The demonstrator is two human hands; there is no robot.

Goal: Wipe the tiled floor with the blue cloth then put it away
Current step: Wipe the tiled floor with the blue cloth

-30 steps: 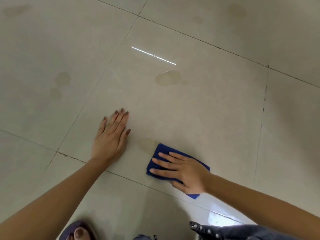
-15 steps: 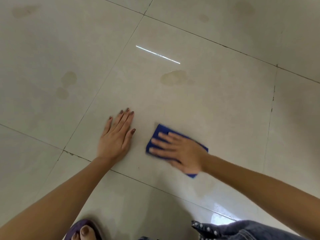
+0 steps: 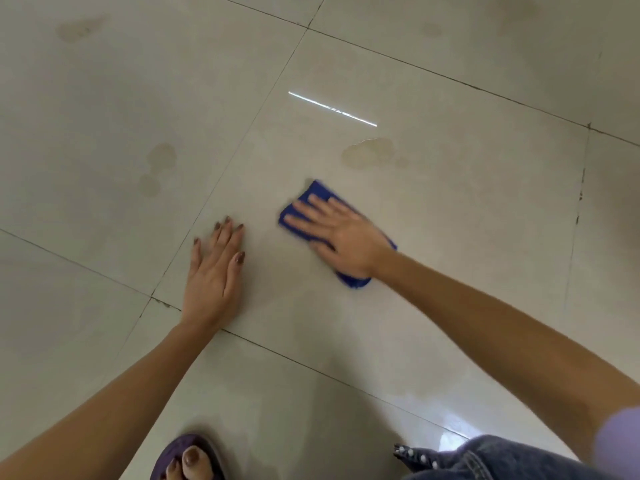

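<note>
The blue cloth (image 3: 349, 278), folded into a flat pad, lies on the tiled floor (image 3: 450, 202), just short of a pale brownish stain (image 3: 369, 152). The right hand (image 3: 343, 233) presses it down with palm flat and fingers spread, gripping nothing; cloth edges show past the fingertips and under the wrist. The left hand (image 3: 216, 271) lies open and flat on the same tile, near the cloth, fingers together. A purple sandal (image 3: 180, 448) and denim (image 3: 485, 459) sit at the bottom edge.
</note>
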